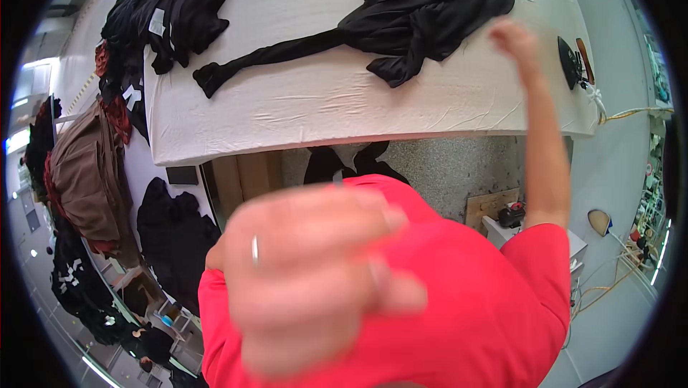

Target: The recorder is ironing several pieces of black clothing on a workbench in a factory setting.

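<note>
My left hand (308, 273) is raised very close to the head camera, large and blurred. Its fingers curl inward, a ring shows on one of them, and nothing is visible in the grip. Over the table's right part, my right hand (514, 38) is smeared by motion beside a black garment (423, 15), apparently without holding it. How its fingers are set does not show. The garment lies crumpled on the white cloth-covered table (301, 112), one long sleeve (279, 51) stretched to the left. Near the table's right edge rests a black iron (570, 62) with a brown handle.
A pile of dark garments (179, 8) covers the table's far left. Brown garments (89, 166) and a black garment (168, 234) lie to the left. A pale cord (631, 111) runs from the iron rightward. Below right is a white stand (573, 245).
</note>
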Demonstrator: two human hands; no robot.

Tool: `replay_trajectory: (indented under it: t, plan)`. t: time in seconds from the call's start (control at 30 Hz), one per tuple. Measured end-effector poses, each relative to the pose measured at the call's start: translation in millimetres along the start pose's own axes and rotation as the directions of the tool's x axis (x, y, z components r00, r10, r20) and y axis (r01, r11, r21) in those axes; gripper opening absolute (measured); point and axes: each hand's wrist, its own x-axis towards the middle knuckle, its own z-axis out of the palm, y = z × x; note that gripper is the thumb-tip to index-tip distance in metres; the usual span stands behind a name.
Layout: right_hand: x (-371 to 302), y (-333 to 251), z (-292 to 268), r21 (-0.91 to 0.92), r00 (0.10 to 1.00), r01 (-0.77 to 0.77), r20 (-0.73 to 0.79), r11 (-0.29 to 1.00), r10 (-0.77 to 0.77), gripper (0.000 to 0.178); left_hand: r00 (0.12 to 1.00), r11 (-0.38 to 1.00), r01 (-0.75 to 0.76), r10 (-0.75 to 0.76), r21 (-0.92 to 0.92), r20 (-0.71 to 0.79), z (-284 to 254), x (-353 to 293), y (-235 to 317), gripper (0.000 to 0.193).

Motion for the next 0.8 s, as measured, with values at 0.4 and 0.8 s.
replay_trajectory:
  t: [0.4, 0.8]
  plan:
    - [-46.9, 33.3, 165.1, -0.102, 0.923, -0.271, 0.255, 0.957, 0.288, 0.031, 0.711, 0.535, 0.655, -0.675, 0.533, -0.196, 42.9, -144.7, -284.6, 0.021]
    - [-91.1, -3.0, -324.4, -0.241, 0.673, -0.251, -0.739, 0.938, -0.010, 0.018, 0.984, 0.664, 0.175, -0.145, 0.727, -0.104, -79.4, 78.6, -421.7, 0.032]
